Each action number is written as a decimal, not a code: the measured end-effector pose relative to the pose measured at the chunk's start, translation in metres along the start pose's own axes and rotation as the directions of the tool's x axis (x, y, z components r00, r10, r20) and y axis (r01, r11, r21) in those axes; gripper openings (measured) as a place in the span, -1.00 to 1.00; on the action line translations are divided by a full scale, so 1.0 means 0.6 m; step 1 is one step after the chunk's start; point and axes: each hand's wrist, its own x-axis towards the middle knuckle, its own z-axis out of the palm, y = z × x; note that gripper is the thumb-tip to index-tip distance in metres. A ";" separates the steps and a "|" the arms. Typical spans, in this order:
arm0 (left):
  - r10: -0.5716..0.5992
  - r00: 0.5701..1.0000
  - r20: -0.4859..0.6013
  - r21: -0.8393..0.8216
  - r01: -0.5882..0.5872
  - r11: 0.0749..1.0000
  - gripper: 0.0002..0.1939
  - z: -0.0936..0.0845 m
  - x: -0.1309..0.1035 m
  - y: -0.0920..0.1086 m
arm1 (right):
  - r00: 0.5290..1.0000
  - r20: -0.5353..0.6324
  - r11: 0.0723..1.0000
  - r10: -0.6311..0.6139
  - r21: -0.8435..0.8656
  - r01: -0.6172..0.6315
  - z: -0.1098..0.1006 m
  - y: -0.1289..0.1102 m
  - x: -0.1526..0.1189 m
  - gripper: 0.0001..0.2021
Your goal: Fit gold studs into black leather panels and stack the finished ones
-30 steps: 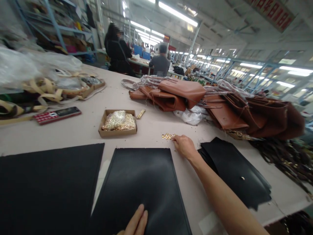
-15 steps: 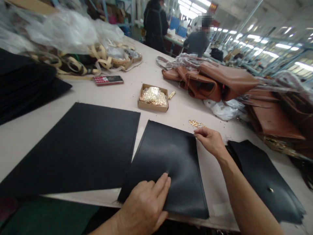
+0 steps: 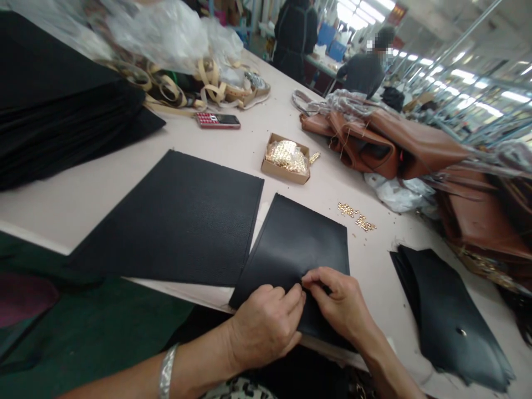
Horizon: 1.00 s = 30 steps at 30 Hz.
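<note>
A black leather panel lies at the table's near edge, below both hands. My left hand is closed on its near part, fingers curled on top and fingertips close together. My right hand pinches at the same spot, thumb and forefinger meeting beside the left fingertips. What sits in that pinch is too small and covered to make out. Past the panel's right corner lie two little heaps of gold-coloured metal pieces. A larger black panel rests flat on the left.
A cardboard box of gold pieces stands farther back, near a red phone. Black sheets are stacked left; black leather pieces, one with a metal fitting, lie right. Brown leather bags line the far right side. Two people are beyond.
My right hand has come from the gold pieces to the panel's middle, joining my left hand. The left fingers, stretched out before, are now curled. The view has shifted left.
</note>
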 end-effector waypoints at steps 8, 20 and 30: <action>-0.008 1.000 -0.022 -0.014 0.007 1.000 -0.42 0.005 -0.004 0.001 | 0.987 0.117 0.984 0.111 -0.151 -0.092 -0.008 -0.020 0.019 -0.81; 0.004 0.996 -0.093 -0.008 -0.005 1.000 -0.58 0.004 0.000 0.000 | 0.781 0.407 0.863 0.473 -0.035 -0.504 -0.023 0.013 0.079 -0.88; 0.048 0.980 -0.195 -0.034 -0.056 0.998 -0.65 0.009 0.000 -0.007 | 0.708 0.418 0.815 0.570 -0.172 -0.554 -0.030 -0.030 0.103 -0.86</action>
